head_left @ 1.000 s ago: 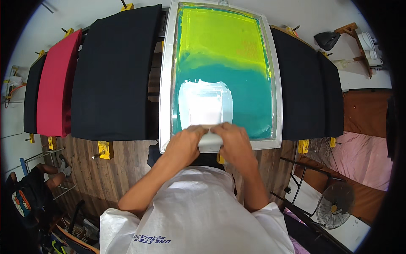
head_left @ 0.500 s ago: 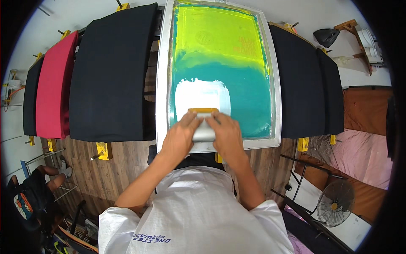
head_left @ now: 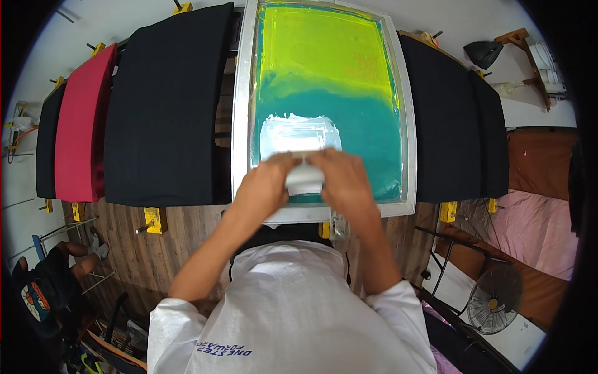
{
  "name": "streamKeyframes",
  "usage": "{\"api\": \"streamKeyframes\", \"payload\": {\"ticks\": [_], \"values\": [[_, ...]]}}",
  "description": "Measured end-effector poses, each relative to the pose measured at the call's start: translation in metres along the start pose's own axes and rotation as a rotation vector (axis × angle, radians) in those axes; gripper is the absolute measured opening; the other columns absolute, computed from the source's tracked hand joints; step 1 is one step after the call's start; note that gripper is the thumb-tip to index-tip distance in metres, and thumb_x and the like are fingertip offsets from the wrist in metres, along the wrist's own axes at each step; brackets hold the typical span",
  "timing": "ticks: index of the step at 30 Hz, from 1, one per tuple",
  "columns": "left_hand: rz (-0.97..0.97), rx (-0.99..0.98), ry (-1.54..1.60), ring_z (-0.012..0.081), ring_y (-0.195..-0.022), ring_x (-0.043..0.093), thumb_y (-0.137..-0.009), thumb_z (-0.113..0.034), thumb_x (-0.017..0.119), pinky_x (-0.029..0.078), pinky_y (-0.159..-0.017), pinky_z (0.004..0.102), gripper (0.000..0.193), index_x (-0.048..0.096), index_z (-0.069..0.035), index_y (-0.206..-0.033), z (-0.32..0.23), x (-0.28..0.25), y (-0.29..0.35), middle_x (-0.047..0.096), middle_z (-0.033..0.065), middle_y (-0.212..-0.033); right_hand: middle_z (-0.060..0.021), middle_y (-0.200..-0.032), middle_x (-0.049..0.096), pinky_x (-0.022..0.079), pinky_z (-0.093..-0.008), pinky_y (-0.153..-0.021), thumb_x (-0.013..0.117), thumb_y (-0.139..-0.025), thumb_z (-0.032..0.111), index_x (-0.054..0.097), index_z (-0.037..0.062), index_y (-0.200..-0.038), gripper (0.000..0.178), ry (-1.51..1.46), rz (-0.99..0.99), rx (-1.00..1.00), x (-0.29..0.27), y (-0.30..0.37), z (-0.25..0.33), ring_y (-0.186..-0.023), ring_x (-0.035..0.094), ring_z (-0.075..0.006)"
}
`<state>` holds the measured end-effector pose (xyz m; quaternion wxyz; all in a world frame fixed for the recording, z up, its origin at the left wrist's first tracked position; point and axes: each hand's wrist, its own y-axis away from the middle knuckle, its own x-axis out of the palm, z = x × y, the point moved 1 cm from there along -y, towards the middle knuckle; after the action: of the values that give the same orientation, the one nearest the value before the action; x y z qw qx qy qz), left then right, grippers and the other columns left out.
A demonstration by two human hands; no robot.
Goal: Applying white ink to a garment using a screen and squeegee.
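Fingers of left hand and right hand bent snugly round opposite sides of pale squeegee, each grip closed upon it. Squeegee slightly motion-blurred, at near edge of white patch, lower middle of framed screen. Teal area around patch; yellow-green area at far end. Black-covered boards flanking screen; red-covered board farther left.

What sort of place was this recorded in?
Most likely a screen-printing workshop: a framed screen bears a patch of white paste, a squeegee is held over it, and cloth-covered boards lie on either side.
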<state>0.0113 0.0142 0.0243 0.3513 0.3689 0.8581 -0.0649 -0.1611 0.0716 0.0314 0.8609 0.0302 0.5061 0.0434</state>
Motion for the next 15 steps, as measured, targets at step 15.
{"api": "streamKeyframes", "payload": {"ticks": [15], "values": [[-0.129,0.066,-0.147,0.0405,-0.105,0.065,-0.065,0.018,0.058,0.054,-0.091,0.0445,0.061,0.063,-0.001,-0.122,0.030,0.027,-0.020,0.062,0.0216,-0.127,-0.0146,-0.111,0.062,0.050,-0.0455,-0.083,0.063,-0.063,-0.014,0.064,0.0053,-0.112,0.053,0.019,-0.067,0.028,0.031,-0.017,-0.017,-0.105,0.058,-0.0366]]}}
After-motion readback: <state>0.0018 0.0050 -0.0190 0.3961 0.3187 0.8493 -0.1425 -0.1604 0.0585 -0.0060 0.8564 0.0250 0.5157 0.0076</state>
